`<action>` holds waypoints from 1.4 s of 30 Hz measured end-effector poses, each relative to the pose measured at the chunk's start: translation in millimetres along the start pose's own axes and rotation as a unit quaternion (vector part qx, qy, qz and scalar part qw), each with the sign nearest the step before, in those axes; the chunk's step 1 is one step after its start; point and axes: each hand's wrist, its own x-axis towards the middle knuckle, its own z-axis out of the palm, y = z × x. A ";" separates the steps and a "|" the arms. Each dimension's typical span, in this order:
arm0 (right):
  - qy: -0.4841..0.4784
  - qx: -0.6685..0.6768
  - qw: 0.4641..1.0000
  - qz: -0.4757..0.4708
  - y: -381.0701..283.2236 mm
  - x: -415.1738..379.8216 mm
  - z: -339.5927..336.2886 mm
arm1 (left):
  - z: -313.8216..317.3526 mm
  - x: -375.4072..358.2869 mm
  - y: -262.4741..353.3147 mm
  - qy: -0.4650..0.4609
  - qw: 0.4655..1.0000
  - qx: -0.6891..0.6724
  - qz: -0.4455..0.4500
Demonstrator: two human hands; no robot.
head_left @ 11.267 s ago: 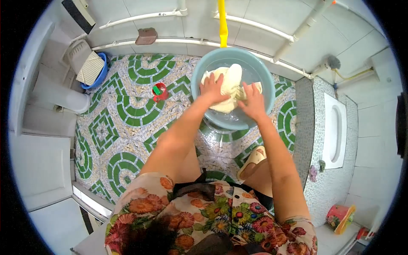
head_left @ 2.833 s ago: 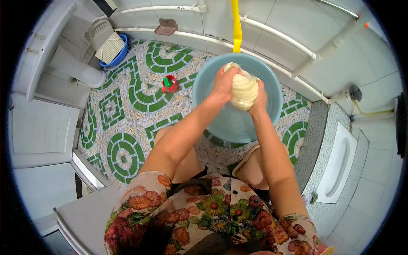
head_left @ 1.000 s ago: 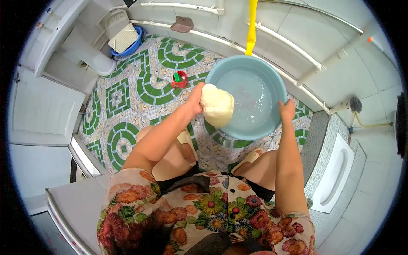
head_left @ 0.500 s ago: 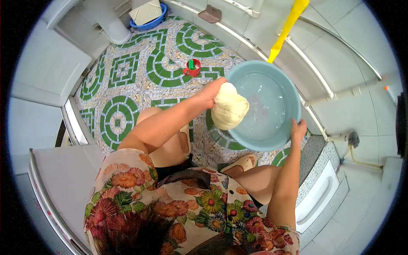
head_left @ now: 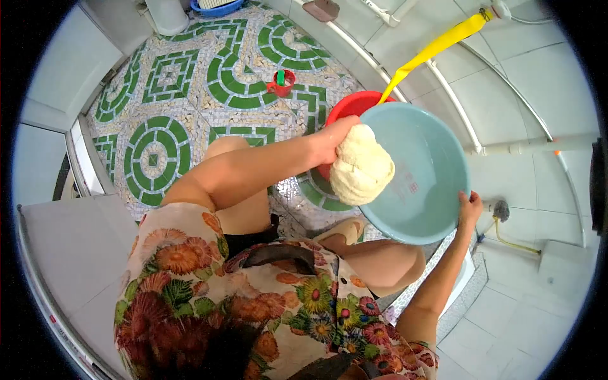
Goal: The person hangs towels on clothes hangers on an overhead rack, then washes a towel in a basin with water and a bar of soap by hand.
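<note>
My left hand [head_left: 337,138] is closed around a bunched cream towel [head_left: 362,168], right at the left rim of a light-blue basin [head_left: 434,190]. The towel hangs folded over that rim. On the far right side of the basin, my right hand [head_left: 470,208] grips the rim with its fingers wrapped over the edge. The basin is tilted, and a small red print shows on its bottom. Partly hidden beneath and behind it stands a red basin [head_left: 354,103].
A yellow hose [head_left: 430,52] runs from the wall tap down to the red basin. On the patterned tile floor [head_left: 168,76] stands a red mug [head_left: 282,83] with a green object in it. White pipes [head_left: 456,107] line the right wall, and a squat toilet edge [head_left: 465,272] lies at lower right.
Both hands have raised the light-blue basin and shifted it right, uncovering the red basin behind it. The towel has moved right with my left hand. Less water shows in the light-blue basin.
</note>
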 end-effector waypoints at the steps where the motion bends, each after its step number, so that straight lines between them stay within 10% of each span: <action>1: -0.008 -0.019 1.000 -0.002 -7.7 0.4 -11.4 | 1.6 -0.9 -6.9 -0.001 1.000 0.005 -0.010; 23: -0.150 -0.402 0.884 -0.185 -158.1 109.4 -87.7 | 37.6 53.5 -82.2 -0.043 0.982 0.009 -0.185; 36: -0.019 -0.494 0.787 -0.369 -360.8 57.6 26.4 | 22.3 85.1 -83.5 -0.150 0.968 -0.019 -0.201; 42: 0.007 -0.513 0.788 -0.339 -352.8 64.1 5.8 | 33.1 70.0 -70.2 -0.132 0.973 -0.035 -0.188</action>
